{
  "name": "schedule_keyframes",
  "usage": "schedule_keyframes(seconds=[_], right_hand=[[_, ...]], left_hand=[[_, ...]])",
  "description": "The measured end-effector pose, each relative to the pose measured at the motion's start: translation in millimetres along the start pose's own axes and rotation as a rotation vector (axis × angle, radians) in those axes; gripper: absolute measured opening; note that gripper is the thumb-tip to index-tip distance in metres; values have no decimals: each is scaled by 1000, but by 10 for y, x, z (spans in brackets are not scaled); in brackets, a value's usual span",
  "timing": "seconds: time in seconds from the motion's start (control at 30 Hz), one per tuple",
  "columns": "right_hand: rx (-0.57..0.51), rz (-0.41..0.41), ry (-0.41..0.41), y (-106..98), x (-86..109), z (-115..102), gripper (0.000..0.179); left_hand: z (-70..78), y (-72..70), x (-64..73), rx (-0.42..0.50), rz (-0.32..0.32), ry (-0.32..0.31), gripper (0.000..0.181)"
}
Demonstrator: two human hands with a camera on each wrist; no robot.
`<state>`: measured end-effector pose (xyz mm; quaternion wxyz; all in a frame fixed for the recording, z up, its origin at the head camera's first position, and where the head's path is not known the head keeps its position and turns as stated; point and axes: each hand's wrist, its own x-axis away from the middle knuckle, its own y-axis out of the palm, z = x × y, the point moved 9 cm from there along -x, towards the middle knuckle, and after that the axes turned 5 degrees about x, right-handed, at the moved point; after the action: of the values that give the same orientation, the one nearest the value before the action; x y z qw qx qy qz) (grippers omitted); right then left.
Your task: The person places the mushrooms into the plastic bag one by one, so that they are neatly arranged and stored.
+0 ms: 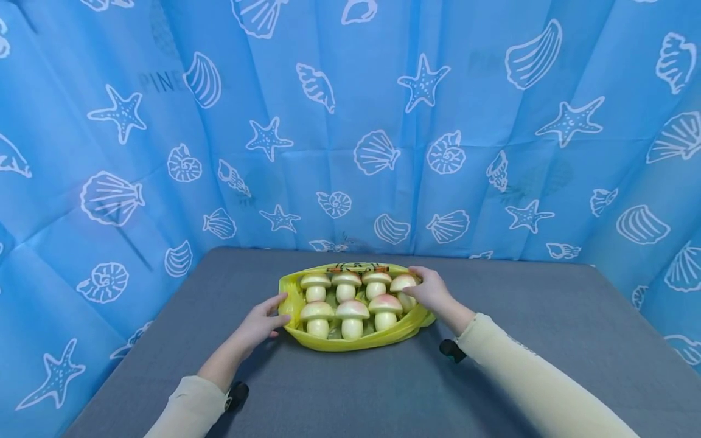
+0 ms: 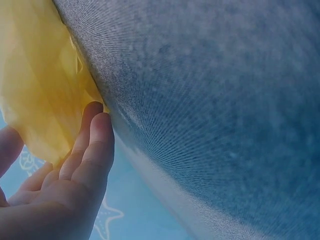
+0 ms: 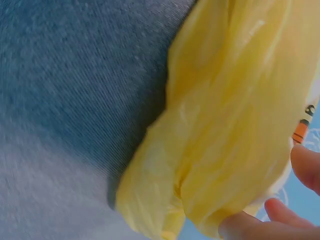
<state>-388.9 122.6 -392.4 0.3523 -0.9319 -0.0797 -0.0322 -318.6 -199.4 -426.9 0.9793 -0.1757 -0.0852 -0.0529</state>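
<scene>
A yellow plastic bag (image 1: 350, 345) lies spread open on the table, its rim rolled around several toy-like mushrooms (image 1: 352, 310) standing in two rows. The mushrooms have cream stems and pale, partly pink caps. At the bag's left end, my left hand (image 1: 261, 319) touches the plastic with fairly straight fingers, thumb apart; the left wrist view shows the fingertips (image 2: 101, 127) against the yellow film. My right hand (image 1: 435, 295) rests at the bag's right end, by the rightmost mushroom (image 1: 404, 281). In the right wrist view, its fingers lie apart against crumpled plastic (image 3: 225, 125).
The bag stands on a grey cloth-covered table (image 1: 350, 395). A blue curtain (image 1: 350, 121) with white shells and starfish hangs behind and at both sides. Black and orange print (image 1: 357, 267) shows on the bag's far inner side. Black wrist devices (image 1: 237, 395) sit below both cuffs.
</scene>
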Motion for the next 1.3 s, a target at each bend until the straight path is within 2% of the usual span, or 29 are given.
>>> schedule_keyframes(seconds=[0.2, 0.43, 0.97, 1.3], right_hand=[[-24, 46, -32, -186, 67, -36, 45], [-79, 129, -58, -455, 156, 39, 37], [-67, 62, -113, -605, 355, 305, 45], [-39, 47, -110, -648, 460, 416, 45]], left_hand=[[-31, -20, -16, 8, 12, -14, 59], [-14, -52, -8, 15, 5, -17, 61], [2, -135, 33, 7, 54, 16, 62], [-9, -147, 74, 7, 30, 28, 62]])
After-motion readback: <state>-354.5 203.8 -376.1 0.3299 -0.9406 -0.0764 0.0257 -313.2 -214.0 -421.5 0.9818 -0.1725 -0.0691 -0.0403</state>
